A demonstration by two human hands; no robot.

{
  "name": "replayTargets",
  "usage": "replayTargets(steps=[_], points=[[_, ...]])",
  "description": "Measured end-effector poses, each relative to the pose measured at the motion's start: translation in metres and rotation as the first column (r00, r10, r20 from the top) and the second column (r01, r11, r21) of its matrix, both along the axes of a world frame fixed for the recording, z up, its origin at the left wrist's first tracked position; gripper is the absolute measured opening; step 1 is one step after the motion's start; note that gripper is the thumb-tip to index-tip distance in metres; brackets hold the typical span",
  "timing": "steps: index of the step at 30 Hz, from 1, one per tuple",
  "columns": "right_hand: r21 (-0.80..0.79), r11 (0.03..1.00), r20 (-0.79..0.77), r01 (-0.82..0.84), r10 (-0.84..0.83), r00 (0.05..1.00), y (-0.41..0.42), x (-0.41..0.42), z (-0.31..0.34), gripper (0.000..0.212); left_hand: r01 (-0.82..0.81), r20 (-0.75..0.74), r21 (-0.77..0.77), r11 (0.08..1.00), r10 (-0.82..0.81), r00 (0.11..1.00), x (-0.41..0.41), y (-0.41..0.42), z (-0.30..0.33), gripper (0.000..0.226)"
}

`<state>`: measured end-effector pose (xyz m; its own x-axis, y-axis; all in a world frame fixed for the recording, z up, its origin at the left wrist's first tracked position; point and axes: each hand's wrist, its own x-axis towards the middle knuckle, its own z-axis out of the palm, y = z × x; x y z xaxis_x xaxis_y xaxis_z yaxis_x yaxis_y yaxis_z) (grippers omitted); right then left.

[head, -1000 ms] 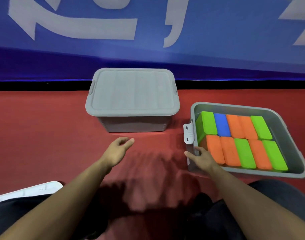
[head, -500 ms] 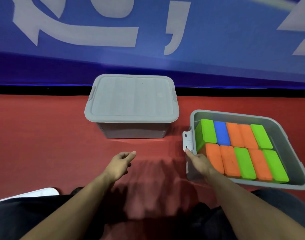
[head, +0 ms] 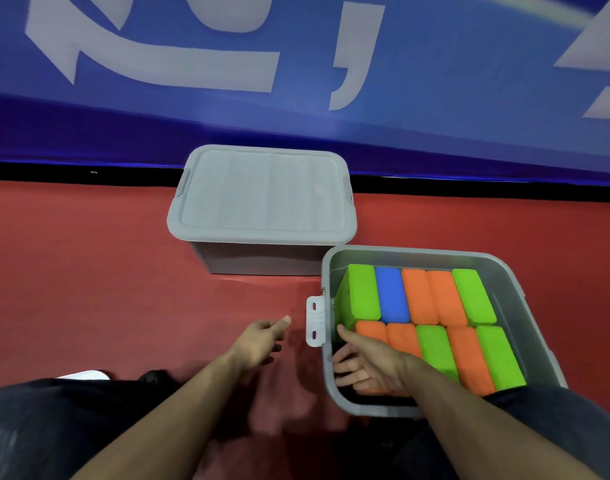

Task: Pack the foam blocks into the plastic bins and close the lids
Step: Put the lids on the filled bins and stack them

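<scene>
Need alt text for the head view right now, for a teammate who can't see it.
The right hand reaches into an open grey bin packed with orange, green and blue foam blocks. The left hand hovers empty beside its latch; a lidded grey bin sits behind.

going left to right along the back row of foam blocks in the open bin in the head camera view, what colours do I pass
Green block → blue block → orange block → second orange block → green block at the right end, all inside the open bin.

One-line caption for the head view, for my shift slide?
Right hand reaches into the open bin of foam blocks; the lidded bin stands behind.
</scene>
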<state>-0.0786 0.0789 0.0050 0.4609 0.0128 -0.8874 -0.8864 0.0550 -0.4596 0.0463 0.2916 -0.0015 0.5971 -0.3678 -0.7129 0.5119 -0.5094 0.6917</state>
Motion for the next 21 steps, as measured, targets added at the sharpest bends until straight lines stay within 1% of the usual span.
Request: replayTargets(steps=[1,2,4,6,9,11,13,16,21], points=[[0.015,1.000,0.001,-0.023,0.023,1.000,0.003,0.001,-0.002,0.074,-0.008,-0.020,0.000,1.000,0.008,1.000,-0.001,0.001,-0.002,0.035],[-0.004,0.999,0.006,-0.039,0.039,0.999,0.007,0.003,-0.003,0.072,-0.023,-0.037,-0.003,1.000,0.022,0.999,-0.002,0.001,-0.003,0.035],[-0.124,0.991,0.053,-0.040,0.047,0.998,0.016,0.008,-0.003,0.064,-0.061,-0.061,-0.006,0.998,0.060,0.996,-0.003,-0.002,-0.007,0.036],[-0.250,0.968,0.143,0.039,-0.003,0.990,0.022,0.013,-0.003,0.056,-0.089,-0.100,-0.001,0.996,0.089,0.991,-0.005,-0.007,-0.011,0.038],[-0.305,0.936,0.285,0.174,-0.084,0.955,0.023,0.019,0.002,0.044,-0.093,-0.185,-0.028,0.995,0.086,0.979,-0.007,-0.022,-0.018,0.043],[-0.362,0.909,0.345,0.209,-0.077,0.935,0.021,0.021,-0.002,0.039,-0.076,-0.248,-0.050,0.996,0.061,0.967,-0.011,-0.034,-0.025,0.042],[-0.430,0.880,0.352,0.199,-0.039,0.935,0.017,0.021,-0.007,0.037,-0.060,-0.282,-0.056,0.997,0.042,0.958,-0.015,-0.046,-0.028,0.041],[-0.437,0.879,0.333,0.192,-0.040,0.942,0.013,0.020,-0.008,0.037,-0.028,-0.328,-0.082,0.996,0.000,0.945,-0.020,-0.059,-0.032,0.047],[-0.400,0.893,0.335,0.205,-0.066,0.940,0.012,0.021,-0.005,0.035,-0.052,-0.363,-0.099,0.994,0.013,0.932,-0.020,-0.063,-0.037,0.049]])
